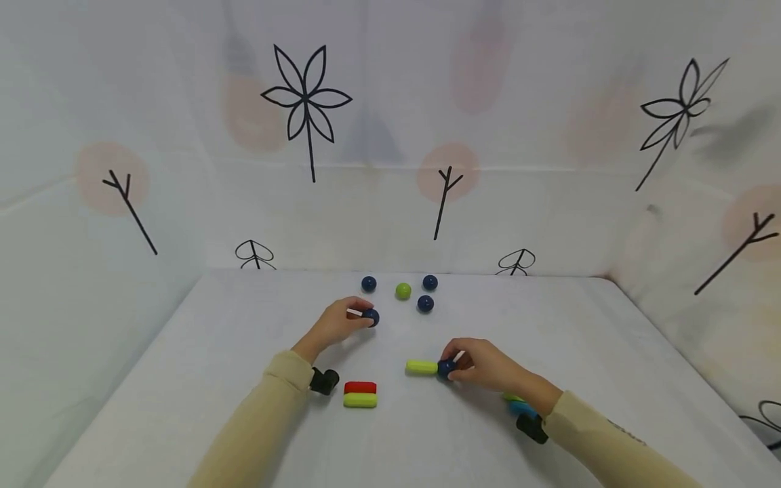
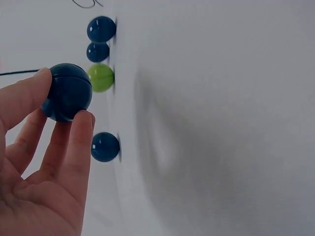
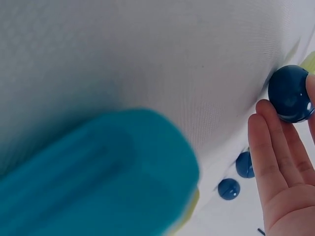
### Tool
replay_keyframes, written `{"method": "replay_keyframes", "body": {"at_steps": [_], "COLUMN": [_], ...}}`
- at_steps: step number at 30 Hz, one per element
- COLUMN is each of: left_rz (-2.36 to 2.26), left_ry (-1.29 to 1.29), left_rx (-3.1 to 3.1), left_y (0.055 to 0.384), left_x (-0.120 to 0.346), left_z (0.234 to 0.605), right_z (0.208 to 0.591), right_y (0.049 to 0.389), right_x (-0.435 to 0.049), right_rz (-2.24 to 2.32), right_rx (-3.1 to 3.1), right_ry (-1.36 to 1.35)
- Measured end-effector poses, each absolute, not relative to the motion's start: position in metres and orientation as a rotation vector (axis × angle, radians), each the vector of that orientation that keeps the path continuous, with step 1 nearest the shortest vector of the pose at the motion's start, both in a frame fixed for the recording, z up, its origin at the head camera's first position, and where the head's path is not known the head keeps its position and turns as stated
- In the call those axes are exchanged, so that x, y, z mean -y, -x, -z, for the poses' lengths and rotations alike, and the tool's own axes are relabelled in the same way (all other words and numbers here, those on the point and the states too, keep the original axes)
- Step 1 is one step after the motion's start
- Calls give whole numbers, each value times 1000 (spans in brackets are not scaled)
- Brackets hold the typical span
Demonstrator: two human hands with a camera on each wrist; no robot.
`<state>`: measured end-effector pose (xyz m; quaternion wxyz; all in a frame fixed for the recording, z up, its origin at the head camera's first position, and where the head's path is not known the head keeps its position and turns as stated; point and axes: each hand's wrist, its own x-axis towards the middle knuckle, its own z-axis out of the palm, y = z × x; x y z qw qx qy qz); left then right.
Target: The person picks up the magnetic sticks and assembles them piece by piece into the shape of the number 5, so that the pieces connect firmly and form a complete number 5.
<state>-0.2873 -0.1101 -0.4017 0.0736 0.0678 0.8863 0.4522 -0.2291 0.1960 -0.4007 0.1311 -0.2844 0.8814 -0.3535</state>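
Between the thumb and fingertips of my left hand [image 1: 339,321] is a dark blue ball [image 2: 69,93], pinched and held above the table. My right hand [image 1: 488,364] pinches another dark blue ball [image 3: 289,93] low at the table. That ball sits against the right end of a yellow-green rod [image 1: 421,367], which lies sideways on the cloth. Behind the left hand are a green ball [image 1: 403,291] and several loose blue balls, among them a near one [image 1: 425,303] and one at the far left [image 1: 369,284].
A red rod [image 1: 360,388] and a second yellow-green rod [image 1: 360,400] lie side by side near the left forearm. Under the right wrist are a blue rod [image 3: 108,172] and a green piece [image 1: 511,398], partly hidden. A patterned cloth wall [image 1: 390,217] stands behind the white table [image 1: 244,298].
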Motion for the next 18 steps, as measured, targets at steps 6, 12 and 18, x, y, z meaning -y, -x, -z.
{"method": "replay_keyframes", "body": {"at_steps": [6,12,18], "left_rz": [-1353,-1337,-1297], "left_ry": [-266,-305,-382], "left_rx": [-2627,-2577,-2515], "left_y": [273,261,252], "left_x": [107,104,100], "left_z": [400,399,400], "right_z": [400,399,399], "right_y": [229,228,228], "right_x": [-198,-198,-197], "right_rz": [1030,1023,1017], "right_rx": [-2553,-2560,-2562], "right_ry": [830,837,838]}}
